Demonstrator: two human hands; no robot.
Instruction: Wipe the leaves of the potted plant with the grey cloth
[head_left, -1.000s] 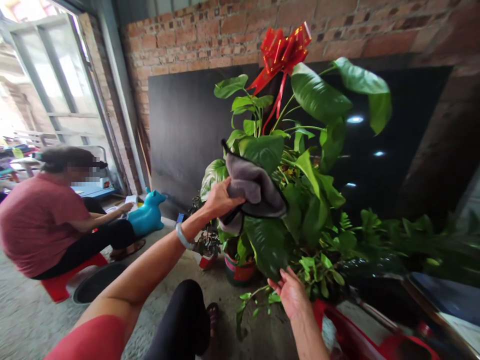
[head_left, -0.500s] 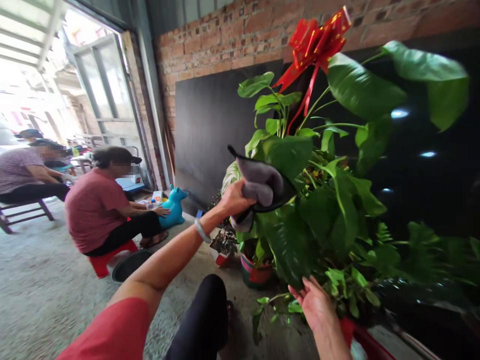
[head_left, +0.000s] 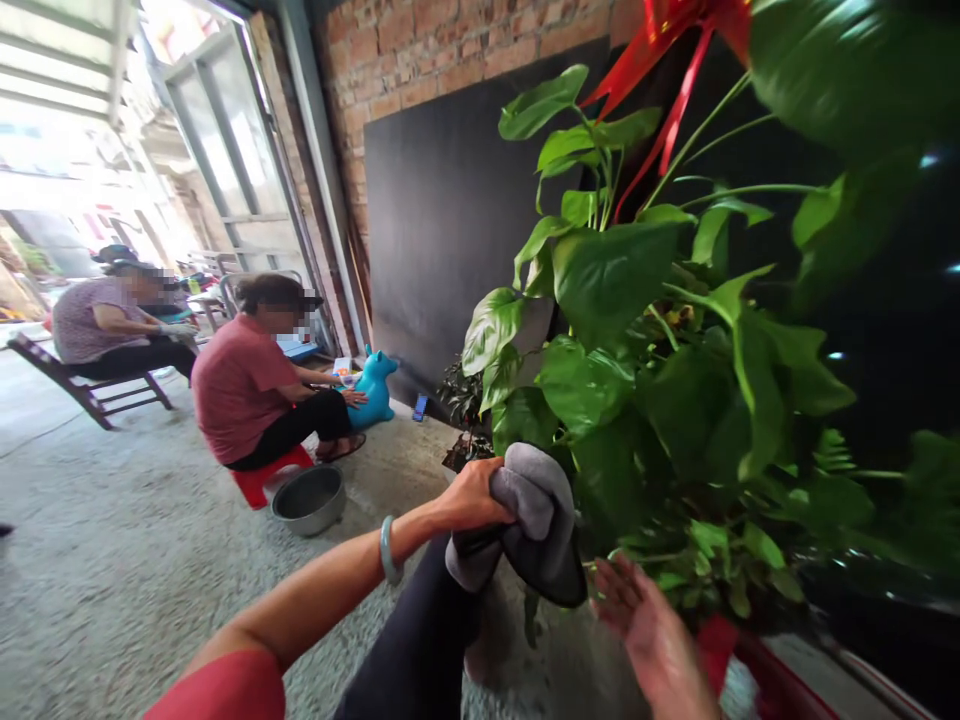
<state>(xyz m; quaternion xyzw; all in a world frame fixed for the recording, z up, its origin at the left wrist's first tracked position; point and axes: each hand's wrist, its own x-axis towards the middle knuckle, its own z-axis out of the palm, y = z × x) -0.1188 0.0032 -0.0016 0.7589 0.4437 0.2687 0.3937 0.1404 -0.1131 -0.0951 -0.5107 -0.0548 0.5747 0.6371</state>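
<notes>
My left hand (head_left: 474, 495) grips a bunched grey cloth (head_left: 541, 515) with black edging, held in front of the lower leaves. To the right of the cloth, my right hand (head_left: 649, 625) is open, palm turned inward and fingers apart, a little blurred. It holds nothing and is just below the foliage. A large leafy green plant (head_left: 615, 285) fills the right side, and a red ribbon bow (head_left: 675, 50) hangs at its top. The plant's pot is hidden behind the cloth and leaves.
On the left, a person in a pink shirt (head_left: 251, 390) sits on a red stool (head_left: 251, 487) beside a grey basin (head_left: 307, 500) and a blue animal toy (head_left: 375, 385). Another person (head_left: 112, 315) sits farther back. A dark panel (head_left: 465, 220) leans against the brick wall.
My left hand has brought the cloth down and away from the upper leaves. My right hand has drawn off the large leaf tip it was at. The view has shifted closer to the plant.
</notes>
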